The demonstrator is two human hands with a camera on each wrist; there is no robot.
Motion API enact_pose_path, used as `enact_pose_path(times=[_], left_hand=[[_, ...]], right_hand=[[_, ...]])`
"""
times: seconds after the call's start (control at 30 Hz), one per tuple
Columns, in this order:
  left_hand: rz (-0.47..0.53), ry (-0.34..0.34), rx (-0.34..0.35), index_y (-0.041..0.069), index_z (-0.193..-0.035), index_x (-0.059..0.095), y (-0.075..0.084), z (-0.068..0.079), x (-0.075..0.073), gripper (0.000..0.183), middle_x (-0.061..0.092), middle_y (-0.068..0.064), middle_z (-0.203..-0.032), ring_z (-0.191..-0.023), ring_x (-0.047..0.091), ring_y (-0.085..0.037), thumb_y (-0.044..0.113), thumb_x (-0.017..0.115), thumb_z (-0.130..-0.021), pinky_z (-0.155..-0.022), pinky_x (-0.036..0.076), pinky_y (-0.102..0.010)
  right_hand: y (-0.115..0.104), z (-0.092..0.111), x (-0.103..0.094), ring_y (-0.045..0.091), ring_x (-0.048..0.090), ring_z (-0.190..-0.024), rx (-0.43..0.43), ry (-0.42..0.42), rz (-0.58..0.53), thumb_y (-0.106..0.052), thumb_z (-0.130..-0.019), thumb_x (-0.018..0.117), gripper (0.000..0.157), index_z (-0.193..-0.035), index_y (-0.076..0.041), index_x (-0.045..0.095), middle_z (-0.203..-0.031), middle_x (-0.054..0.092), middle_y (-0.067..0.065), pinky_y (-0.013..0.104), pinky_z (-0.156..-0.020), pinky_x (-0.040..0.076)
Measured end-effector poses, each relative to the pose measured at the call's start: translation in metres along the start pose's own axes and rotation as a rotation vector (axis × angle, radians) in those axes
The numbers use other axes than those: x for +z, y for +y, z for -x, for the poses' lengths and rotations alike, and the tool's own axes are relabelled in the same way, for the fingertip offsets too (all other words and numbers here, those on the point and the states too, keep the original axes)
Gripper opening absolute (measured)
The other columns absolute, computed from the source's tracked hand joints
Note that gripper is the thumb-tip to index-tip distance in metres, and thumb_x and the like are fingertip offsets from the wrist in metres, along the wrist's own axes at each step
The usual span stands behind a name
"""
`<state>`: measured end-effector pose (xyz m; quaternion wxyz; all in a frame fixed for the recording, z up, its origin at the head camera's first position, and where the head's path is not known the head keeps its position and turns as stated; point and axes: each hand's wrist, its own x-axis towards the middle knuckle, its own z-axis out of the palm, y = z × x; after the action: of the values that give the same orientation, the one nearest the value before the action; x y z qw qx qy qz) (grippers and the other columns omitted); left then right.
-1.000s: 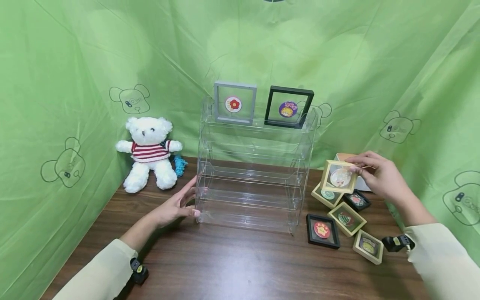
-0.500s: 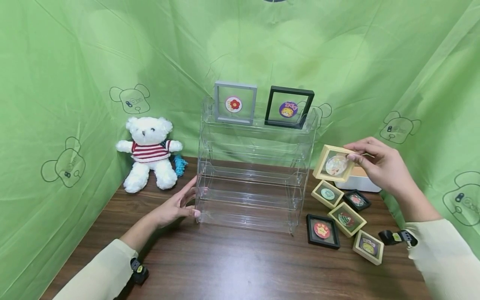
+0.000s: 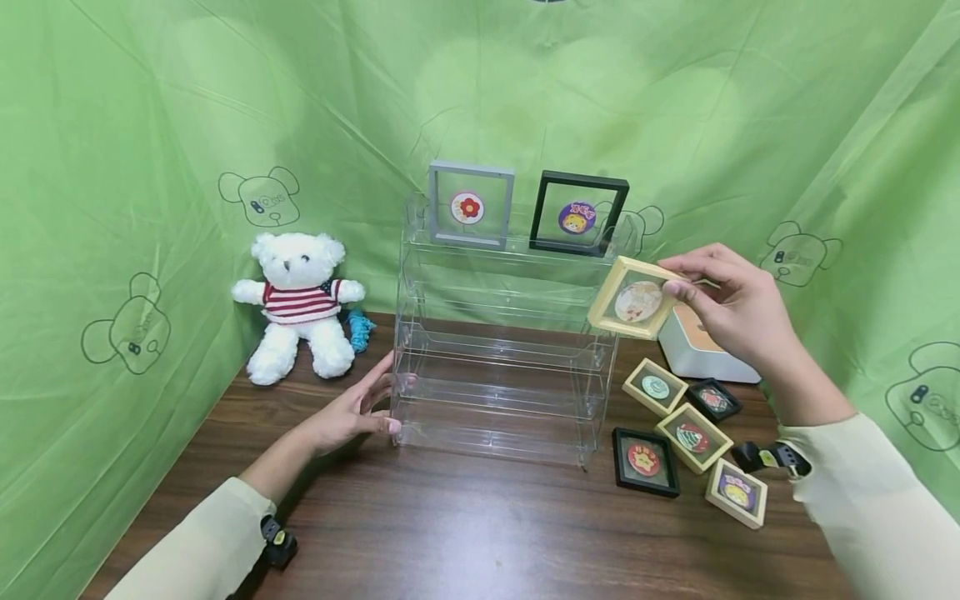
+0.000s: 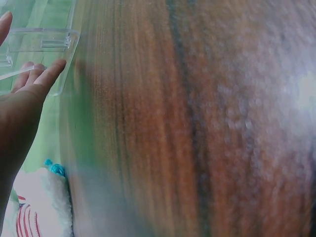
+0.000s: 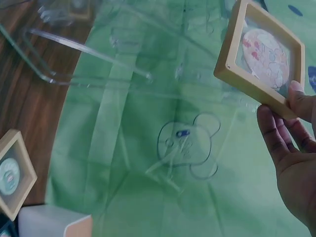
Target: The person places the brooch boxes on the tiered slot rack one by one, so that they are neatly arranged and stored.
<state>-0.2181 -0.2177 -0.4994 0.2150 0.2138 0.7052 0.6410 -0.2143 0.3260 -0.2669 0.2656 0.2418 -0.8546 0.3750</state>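
A clear acrylic tiered display rack point(image 3: 495, 350) stands on the table. My left hand point(image 3: 341, 421) rests against its lower left side, fingers fairly straight on the side panel and thumb at the front edge; the left wrist view shows these fingers point(image 4: 42, 79) on the plastic. Raised beside the rack's right side, my right hand point(image 3: 738, 308) pinches a light-wood floating display frame point(image 3: 637, 298) by its right edge. A round pale badge sits inside that frame. The top tier carries a grey frame point(image 3: 471, 237) with a red-flower badge and a black frame point(image 3: 551, 247) with a purple bear badge.
Several small frames lie right of the rack, among them a black frame point(image 3: 645, 462) and a wooden frame point(image 3: 693, 437). Behind them is a white-and-orange box point(image 3: 705, 354). A white teddy bear point(image 3: 300, 308) sits at left by a blue bundle point(image 3: 360, 331). Green cloth point(image 3: 480, 92) hangs behind.
My right hand has lifted the wooden frame up and left, away from the pile and towards the rack's right side, uncovering the white-and-orange box. The left hand stays put.
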Motion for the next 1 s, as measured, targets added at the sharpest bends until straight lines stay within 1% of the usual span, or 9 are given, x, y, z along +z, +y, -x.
enact_pose_path(times=[0.17,0.3,0.33,0.5,0.57,0.7,0.83,0.93,1.0], left_hand=[[0.000,0.003,-0.008,0.036,-0.179,-0.006,-0.001,0.000,-0.001,0.119,0.006,-0.031,-0.182,-0.169,0.004,-0.057,0.008,0.080,-0.101,-0.130,0.022,-0.076],[-0.002,-0.008,0.011,0.036,-0.179,-0.006,-0.002,0.000,-0.001,0.119,0.008,-0.032,-0.181,-0.169,0.004,-0.057,0.007,0.079,-0.101,-0.131,0.022,-0.074],[-0.004,-0.012,0.020,0.036,-0.179,-0.006,-0.003,0.000,-0.001,0.119,0.009,-0.032,-0.181,-0.169,0.005,-0.057,0.006,0.079,-0.101,-0.131,0.024,-0.072],[-0.013,-0.023,0.051,0.038,-0.179,-0.003,-0.004,-0.001,-0.001,0.117,0.014,-0.032,-0.180,-0.168,0.009,-0.057,0.004,0.078,-0.101,-0.128,0.038,-0.060],[-0.015,-0.025,0.053,0.038,-0.179,-0.003,-0.005,-0.001,-0.001,0.117,0.014,-0.032,-0.180,-0.168,0.009,-0.058,0.004,0.078,-0.101,-0.127,0.041,-0.059],[-0.013,-0.022,0.053,0.037,-0.179,-0.004,-0.004,-0.001,0.000,0.118,0.013,-0.033,-0.180,-0.167,0.008,-0.059,0.004,0.078,-0.101,-0.129,0.036,-0.067],[0.009,-0.031,0.053,0.038,-0.179,-0.004,-0.003,-0.001,0.000,0.118,0.013,-0.032,-0.180,-0.168,0.007,-0.057,0.003,0.077,-0.101,-0.130,0.030,-0.072],[0.022,-0.037,0.048,0.039,-0.178,-0.005,-0.002,-0.001,0.000,0.118,0.013,-0.032,-0.180,-0.169,0.006,-0.057,0.002,0.076,-0.101,-0.130,0.027,-0.073],[0.023,-0.033,0.041,0.039,-0.178,-0.005,-0.002,-0.001,0.000,0.118,0.011,-0.031,-0.180,-0.169,0.005,-0.057,0.003,0.077,-0.101,-0.130,0.025,-0.075]], right_hand=[[-0.011,-0.012,0.012,0.003,0.069,-0.101,0.011,0.028,-0.047,0.009,-0.095,0.081,0.029,-0.122,-0.001,0.083,-0.111,0.070,-0.009,0.011,-0.091,0.061],[-0.017,-0.022,0.022,0.003,0.069,-0.104,0.045,0.037,-0.073,0.005,-0.097,0.080,0.027,-0.123,-0.001,0.083,-0.112,0.069,-0.012,0.011,-0.093,0.060],[-0.018,-0.024,0.024,0.003,0.069,-0.105,0.055,0.039,-0.080,0.005,-0.097,0.080,0.027,-0.123,-0.001,0.083,-0.112,0.068,-0.012,0.011,-0.094,0.060],[-0.024,-0.035,0.035,0.004,0.070,-0.104,0.067,0.056,-0.107,0.003,-0.098,0.079,0.026,-0.124,0.000,0.082,-0.110,0.067,-0.011,0.014,-0.095,0.061],[-0.026,-0.037,0.038,0.003,0.070,-0.103,0.071,0.066,-0.109,0.002,-0.098,0.079,0.026,-0.124,0.000,0.082,-0.109,0.066,-0.012,0.014,-0.094,0.061],[-0.028,-0.040,0.044,0.003,0.067,-0.101,0.079,0.088,-0.098,0.000,-0.098,0.081,0.026,-0.124,-0.003,0.083,-0.108,0.066,-0.013,0.012,-0.095,0.060],[-0.029,-0.043,0.049,0.006,0.067,-0.101,0.075,0.102,-0.094,-0.001,-0.097,0.083,0.027,-0.123,-0.006,0.084,-0.109,0.066,-0.011,0.012,-0.093,0.060],[-0.027,-0.044,0.053,0.006,0.066,-0.102,0.053,0.092,-0.078,0.001,-0.097,0.082,0.027,-0.123,-0.005,0.084,-0.111,0.067,-0.004,0.012,-0.092,0.061],[-0.025,-0.043,0.056,0.007,0.066,-0.102,0.023,0.078,-0.051,0.003,-0.097,0.081,0.027,-0.122,-0.004,0.083,-0.113,0.068,0.003,0.012,-0.092,0.061]])
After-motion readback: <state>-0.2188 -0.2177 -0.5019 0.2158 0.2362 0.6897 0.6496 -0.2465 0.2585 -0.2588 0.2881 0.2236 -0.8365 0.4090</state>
